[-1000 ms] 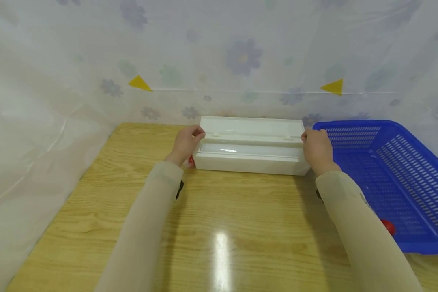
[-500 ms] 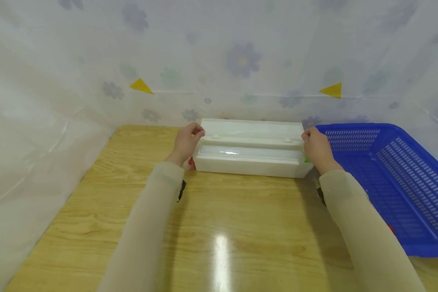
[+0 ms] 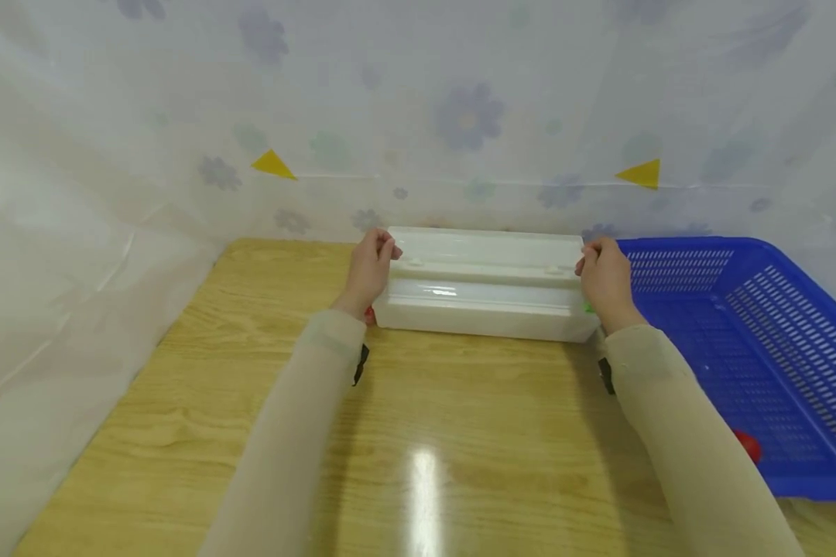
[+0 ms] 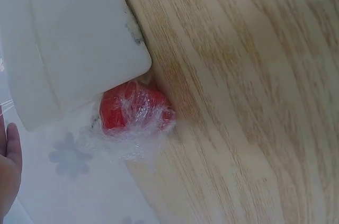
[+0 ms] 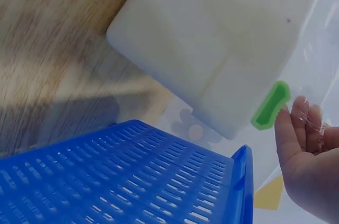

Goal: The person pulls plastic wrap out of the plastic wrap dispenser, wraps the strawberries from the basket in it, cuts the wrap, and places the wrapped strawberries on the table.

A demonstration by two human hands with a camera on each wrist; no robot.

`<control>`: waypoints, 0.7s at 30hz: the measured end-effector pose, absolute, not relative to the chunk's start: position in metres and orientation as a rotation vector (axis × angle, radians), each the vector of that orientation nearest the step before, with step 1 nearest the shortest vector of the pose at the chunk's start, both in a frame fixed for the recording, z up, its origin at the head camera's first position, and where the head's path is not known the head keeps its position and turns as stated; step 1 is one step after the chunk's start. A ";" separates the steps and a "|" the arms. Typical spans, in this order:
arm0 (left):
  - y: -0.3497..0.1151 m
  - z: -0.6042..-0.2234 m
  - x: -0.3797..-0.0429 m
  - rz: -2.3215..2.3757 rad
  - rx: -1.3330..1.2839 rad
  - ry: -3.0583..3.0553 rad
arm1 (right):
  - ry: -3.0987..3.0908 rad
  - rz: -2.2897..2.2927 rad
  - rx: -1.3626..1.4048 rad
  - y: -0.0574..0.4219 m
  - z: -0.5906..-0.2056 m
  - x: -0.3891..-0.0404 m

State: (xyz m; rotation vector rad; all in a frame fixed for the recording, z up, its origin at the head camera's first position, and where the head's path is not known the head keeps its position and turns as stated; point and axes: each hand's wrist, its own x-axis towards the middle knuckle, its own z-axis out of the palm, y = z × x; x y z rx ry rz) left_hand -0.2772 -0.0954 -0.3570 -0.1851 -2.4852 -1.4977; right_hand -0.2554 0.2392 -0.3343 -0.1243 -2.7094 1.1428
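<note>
Against the back wall stands a long white cling film dispenser [image 3: 484,319], its lid [image 3: 488,246] raised at the rear. At its left end my left hand [image 3: 368,272] pinches the clear film with thumb and fingers. My right hand [image 3: 608,282] pinches the film's other edge at the right end; in the right wrist view creased cling film [image 5: 313,121] shows at the fingertips. Beside those fingers sits a green slide cutter [image 5: 271,105]. A red round thing [image 4: 132,108] wrapped in cling film lies against the dispenser's left end; its kind is hard to tell.
A blue perforated basket [image 3: 690,246] stands right of the dispenser, close to my right forearm. Inside it lies a red round thing [image 3: 748,446], partly behind my sleeve. Behind the wooden table [image 3: 474,418] hangs a flowered plastic sheet [image 3: 460,62] with yellow tape triangles.
My left hand has shifted slightly right and covers more of the red wrapped thing. The green cutter has come into sight beside my right hand, which has hardly moved.
</note>
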 end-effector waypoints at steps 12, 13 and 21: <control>-0.091 -0.348 -0.277 -1.584 -0.158 -2.398 | -2.670 1.179 -0.161 0.238 -0.328 -0.256; -0.090 -0.347 -0.277 -1.590 -0.155 -2.397 | -2.668 1.172 -0.165 0.238 -0.328 -0.256; -0.090 -0.345 -0.279 -1.585 -0.129 -2.374 | -2.659 1.202 -0.173 0.237 -0.323 -0.254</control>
